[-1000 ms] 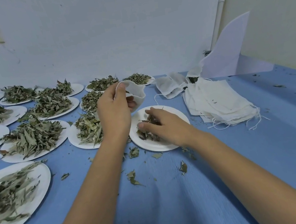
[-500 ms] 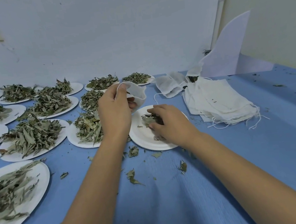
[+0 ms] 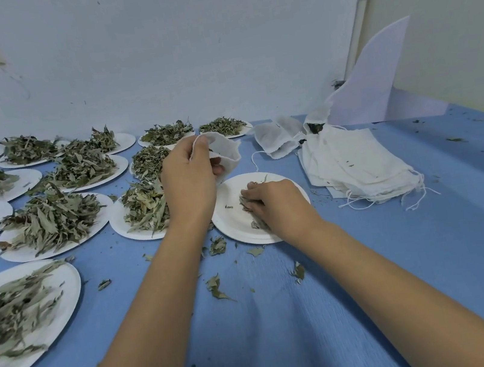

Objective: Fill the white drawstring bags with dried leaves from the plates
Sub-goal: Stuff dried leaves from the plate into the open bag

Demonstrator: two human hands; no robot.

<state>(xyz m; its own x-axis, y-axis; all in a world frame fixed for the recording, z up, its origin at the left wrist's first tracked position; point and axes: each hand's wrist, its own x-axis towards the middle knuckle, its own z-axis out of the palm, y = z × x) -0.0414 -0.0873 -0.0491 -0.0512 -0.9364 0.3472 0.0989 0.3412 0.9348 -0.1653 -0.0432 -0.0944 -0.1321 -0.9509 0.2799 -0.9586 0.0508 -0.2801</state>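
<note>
My left hand (image 3: 191,178) holds a small white drawstring bag (image 3: 224,151) by its rim, mouth open, just above the far edge of a white paper plate (image 3: 233,219). My right hand (image 3: 279,206) rests on that plate with its fingers closed around a clump of dried leaves (image 3: 245,203). Only a few scraps are left on the plate. A stack of flat white drawstring bags (image 3: 355,168) lies to the right. Behind it lie filled bags (image 3: 278,138).
Several white plates heaped with dried leaves (image 3: 50,223) cover the blue table to the left and back. Loose leaf bits (image 3: 216,287) lie scattered near my arms. A white foam sheet (image 3: 373,80) leans in the right corner against the wall.
My right hand swept across the plate, gathering the remaining leaves into a clump under its fingers. My left hand kept the bag open in the same spot.
</note>
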